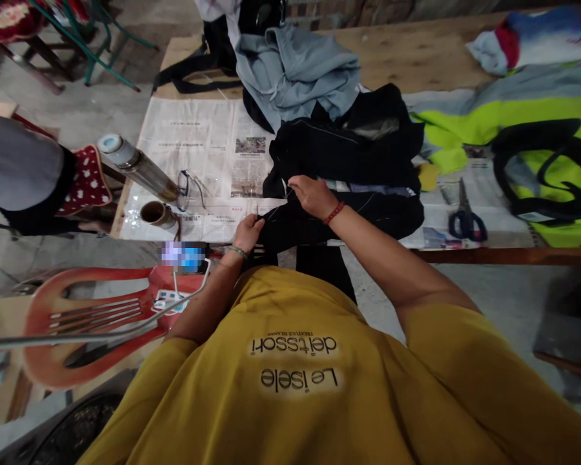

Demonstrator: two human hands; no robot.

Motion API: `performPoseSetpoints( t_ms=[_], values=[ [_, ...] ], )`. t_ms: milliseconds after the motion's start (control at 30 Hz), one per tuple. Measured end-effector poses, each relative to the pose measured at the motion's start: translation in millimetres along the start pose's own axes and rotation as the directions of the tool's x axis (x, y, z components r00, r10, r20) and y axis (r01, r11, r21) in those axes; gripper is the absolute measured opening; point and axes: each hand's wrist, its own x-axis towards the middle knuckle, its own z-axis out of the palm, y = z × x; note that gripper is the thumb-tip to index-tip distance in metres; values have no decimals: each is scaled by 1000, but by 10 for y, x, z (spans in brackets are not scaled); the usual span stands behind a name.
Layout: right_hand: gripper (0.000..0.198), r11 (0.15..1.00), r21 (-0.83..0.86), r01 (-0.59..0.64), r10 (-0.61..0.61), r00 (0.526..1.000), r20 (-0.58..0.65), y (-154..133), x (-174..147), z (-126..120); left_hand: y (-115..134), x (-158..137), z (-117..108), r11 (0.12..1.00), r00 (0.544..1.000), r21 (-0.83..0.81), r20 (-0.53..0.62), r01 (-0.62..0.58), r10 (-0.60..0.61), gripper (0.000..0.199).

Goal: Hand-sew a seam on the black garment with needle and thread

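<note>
A black garment (348,148) with thin pale seam lines lies spread along the table's near edge. My left hand (248,234) pinches its lower left corner, thumb on top. Over the garment's left part, my right hand (314,196) is closed with its fingertips together. A small pale sliver shows beside those fingertips, too fine to name. Just behind the black garment is a crumpled grey drawstring garment (295,71). To the right of the black garment rest dark-handled scissors (466,223) on newspaper.
Newspaper (188,142) covers much of the wooden table (407,48). On the left stand a bottle (138,168), a brown cup (157,214) and glasses (191,187). A yellow-green garment (566,219) with black straps lies right. Beside me are a red chair (90,284) and a metal phone arm (126,332). Someone sits at left.
</note>
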Motion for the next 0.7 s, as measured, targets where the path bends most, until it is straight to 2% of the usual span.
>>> performPoseSetpoints(
  t_ms=[100, 267, 333, 400, 467, 533, 633, 700],
  values=[
    [30, 976, -174, 128, -111, 988, 105, 199, -3, -177, -17, -1, 2, 999, 999, -11, 19, 36, -36, 21],
    [29, 962, -227, 154, -152, 988, 23, 480, 88, -476, 5, -6, 3, 998, 998, -16, 23, 61, -61, 21],
    [41, 958, -240, 158, -171, 985, -33, 553, 141, -617, 26, -14, 4, 997, 998, -27, 16, 66, -66, 21],
    [62, 955, -256, 147, -172, 982, -76, 605, 190, -774, 46, -24, 4, 997, 997, -41, 14, 70, -70, 23],
    [72, 943, -301, 140, -171, 982, -78, 641, 224, -940, 59, -33, 0, 996, 997, -48, 25, 77, -76, 24],
    [63, 917, -371, 142, -174, 983, -52, 669, 239, -1104, 62, -37, -5, 995, 996, -48, 37, 83, -81, 24],
    [27, 894, -433, 117, -151, 988, -44, 715, 234, -1322, 55, -38, -10, 996, 996, -40, 27, 82, -81, 23],
    [22, 885, -457, 89, -131, 990, -61, 760, 226, -1439, 49, -36, -11, 996, 997, -34, 17, 78, -77, 24]
  ],
)
